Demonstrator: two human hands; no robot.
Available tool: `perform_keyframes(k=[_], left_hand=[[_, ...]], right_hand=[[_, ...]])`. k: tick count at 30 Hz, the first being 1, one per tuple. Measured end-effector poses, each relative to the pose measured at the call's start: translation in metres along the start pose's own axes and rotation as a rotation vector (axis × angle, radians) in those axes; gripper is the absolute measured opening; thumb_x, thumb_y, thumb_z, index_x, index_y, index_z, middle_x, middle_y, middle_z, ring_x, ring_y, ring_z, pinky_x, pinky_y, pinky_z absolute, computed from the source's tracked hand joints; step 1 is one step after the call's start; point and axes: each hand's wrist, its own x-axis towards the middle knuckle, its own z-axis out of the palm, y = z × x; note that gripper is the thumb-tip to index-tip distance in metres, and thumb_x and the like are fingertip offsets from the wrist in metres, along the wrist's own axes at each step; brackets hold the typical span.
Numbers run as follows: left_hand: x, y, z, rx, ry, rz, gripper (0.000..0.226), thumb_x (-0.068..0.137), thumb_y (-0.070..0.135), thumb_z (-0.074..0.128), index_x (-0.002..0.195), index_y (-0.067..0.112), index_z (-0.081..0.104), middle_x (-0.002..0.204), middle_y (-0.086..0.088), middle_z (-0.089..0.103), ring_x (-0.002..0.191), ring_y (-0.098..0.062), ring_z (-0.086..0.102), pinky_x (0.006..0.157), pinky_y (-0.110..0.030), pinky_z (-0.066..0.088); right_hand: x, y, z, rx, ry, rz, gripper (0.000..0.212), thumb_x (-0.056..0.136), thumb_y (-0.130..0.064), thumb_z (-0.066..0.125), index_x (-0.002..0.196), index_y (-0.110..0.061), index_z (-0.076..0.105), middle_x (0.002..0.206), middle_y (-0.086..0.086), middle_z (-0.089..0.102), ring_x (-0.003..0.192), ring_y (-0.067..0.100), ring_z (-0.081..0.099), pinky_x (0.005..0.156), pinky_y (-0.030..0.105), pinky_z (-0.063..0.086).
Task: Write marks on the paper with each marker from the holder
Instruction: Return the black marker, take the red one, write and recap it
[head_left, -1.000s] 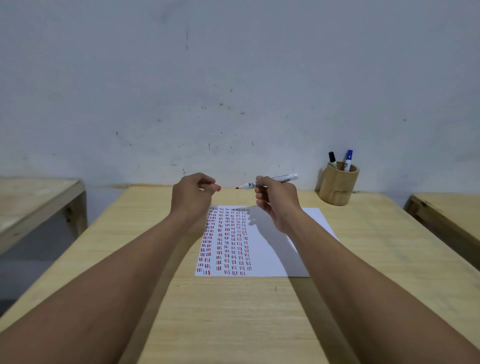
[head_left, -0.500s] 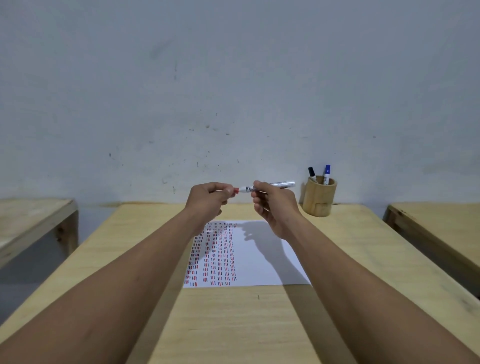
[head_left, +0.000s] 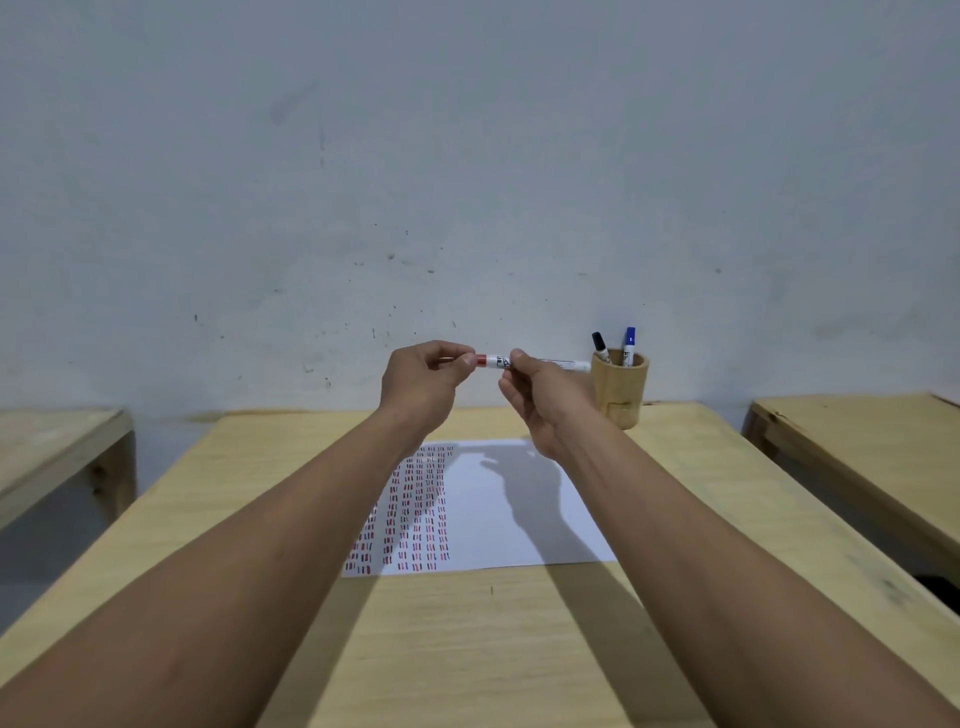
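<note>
- Both hands are raised above the desk (head_left: 701, 467): right hand (head_left: 545, 400) grips the red marker (head_left: 498, 361), left hand (head_left: 423, 382) pinches its cap end.
- Paper (head_left: 519, 519) lies mid-desk; holder (head_left: 621, 387) stands near the far edge, by the wall.

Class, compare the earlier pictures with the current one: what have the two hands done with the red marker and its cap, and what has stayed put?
The left hand brought the red cap rightward onto the tip of the red marker, which the right hand keeps holding level; a second ago cap and tip were apart. Both hands are shut on it. The paper, the holder, and the black marker and blue marker in it stayed put.
</note>
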Motion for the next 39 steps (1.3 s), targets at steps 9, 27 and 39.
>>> perform_keyframes(k=[9, 27, 39], left_hand=[[0.004, 0.023, 0.036, 0.113, 0.056, 0.158, 0.009, 0.091, 0.023, 0.070, 0.094, 0.021, 0.078, 0.073, 0.020, 0.071, 0.077, 0.005, 0.061, 0.068, -0.015, 0.041], [0.040, -0.012, 0.145, 0.245, -0.144, 0.121, 0.033, 0.092, 0.032, 0.065, 0.122, 0.019, 0.068, 0.103, 0.001, 0.071, 0.096, -0.015, 0.066, 0.086, -0.027, 0.048], [0.064, -0.052, 0.211, 0.290, -0.260, 0.077, 0.070, 0.078, 0.038, 0.079, 0.138, 0.019, 0.049, 0.124, 0.000, 0.063, 0.110, -0.018, 0.062, 0.087, -0.030, 0.050]], right_hand=[[-0.005, -0.023, -0.023, -0.560, 0.012, -0.270, 0.022, 0.098, -0.013, 0.055, 0.116, -0.009, 0.068, 0.076, 0.007, 0.068, 0.058, 0.014, 0.059, 0.050, 0.025, 0.054], [0.067, -0.109, -0.091, -1.076, 0.180, -0.642, 0.025, 0.097, -0.026, 0.061, 0.098, -0.003, 0.073, 0.089, 0.010, 0.073, 0.085, 0.027, 0.067, 0.077, 0.038, 0.053], [0.124, -0.125, -0.114, -1.191, 0.186, -0.634, 0.015, 0.097, -0.027, 0.057, 0.106, -0.019, 0.064, 0.090, 0.000, 0.072, 0.073, 0.015, 0.067, 0.061, 0.032, 0.052]])
